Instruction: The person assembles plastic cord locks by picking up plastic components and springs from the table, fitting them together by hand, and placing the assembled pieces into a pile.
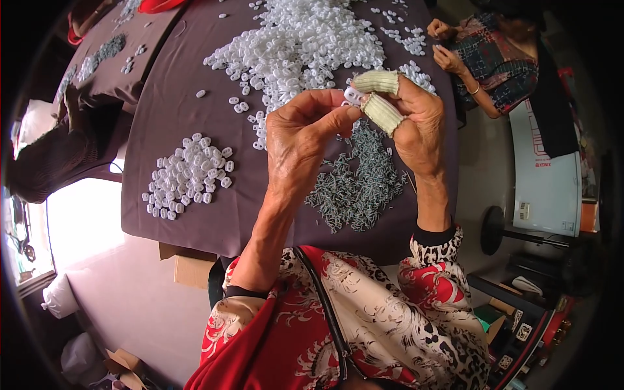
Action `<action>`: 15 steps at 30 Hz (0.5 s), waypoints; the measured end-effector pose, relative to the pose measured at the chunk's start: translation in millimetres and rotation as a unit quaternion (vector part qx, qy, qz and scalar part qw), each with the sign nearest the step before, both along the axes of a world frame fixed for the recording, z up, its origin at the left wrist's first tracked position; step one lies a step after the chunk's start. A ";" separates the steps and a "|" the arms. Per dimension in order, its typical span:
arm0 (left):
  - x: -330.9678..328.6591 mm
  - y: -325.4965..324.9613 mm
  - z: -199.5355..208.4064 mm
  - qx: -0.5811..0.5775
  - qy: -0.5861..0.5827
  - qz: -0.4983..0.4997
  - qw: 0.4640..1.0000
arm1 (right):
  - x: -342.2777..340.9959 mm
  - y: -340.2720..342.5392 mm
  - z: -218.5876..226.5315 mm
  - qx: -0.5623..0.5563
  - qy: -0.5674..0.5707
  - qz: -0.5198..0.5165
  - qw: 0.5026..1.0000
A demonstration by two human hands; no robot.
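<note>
Between left hand (292,133) and right hand (419,123), both pinching it, sits a white piece (354,95) (seemingly two-holed).

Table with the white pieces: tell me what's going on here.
The person's right hand, in pale finger covers, holds a small white piece, with the left hand up close to it. Nearer the body lies a heap of grey screw-like parts; a large white pile spreads beyond, a smaller white pile at left. Another person is at the right.

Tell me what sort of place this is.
Probably a small hand-assembly workroom: a large heap of white pieces and a pile of small grey parts on a cloth-covered table, with another person beside it.
</note>
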State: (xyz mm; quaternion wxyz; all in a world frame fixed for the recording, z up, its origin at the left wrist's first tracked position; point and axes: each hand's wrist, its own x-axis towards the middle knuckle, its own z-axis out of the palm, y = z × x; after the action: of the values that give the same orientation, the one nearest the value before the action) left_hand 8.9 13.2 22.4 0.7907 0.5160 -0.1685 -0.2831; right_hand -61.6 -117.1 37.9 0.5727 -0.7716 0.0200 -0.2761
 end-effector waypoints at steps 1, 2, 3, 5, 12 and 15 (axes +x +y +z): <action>-0.1 -0.3 -0.4 0.000 0.000 0.000 1.000 | -0.8 0.1 0.7 -0.010 0.008 -0.005 1.000; -0.3 -0.7 -0.8 -0.010 0.000 -0.004 1.000 | -1.6 0.1 1.1 -0.020 0.017 -0.011 1.000; -0.7 -1.1 -1.1 -0.020 0.000 -0.008 1.000 | -2.4 -0.3 0.3 -0.020 0.017 -0.011 1.000; -0.5 0.0 -1.1 -0.019 -0.003 -0.007 1.000 | -2.2 -0.5 -2.7 -0.003 0.016 0.002 1.000; -1.0 -2.8 -2.4 -0.033 -0.009 -0.009 0.999 | -3.8 0.3 -1.2 0.003 0.026 -0.002 1.000; -0.9 -3.7 -3.0 -0.028 -0.014 -0.003 1.000 | -3.2 0.3 -1.5 -0.002 0.030 -0.001 1.000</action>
State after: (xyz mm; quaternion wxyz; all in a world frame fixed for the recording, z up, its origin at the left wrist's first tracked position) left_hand 8.0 9.5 19.4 0.8016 0.4971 -0.1885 -0.2735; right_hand -64.7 -116.7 36.4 0.5701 -0.7807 0.0369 -0.2534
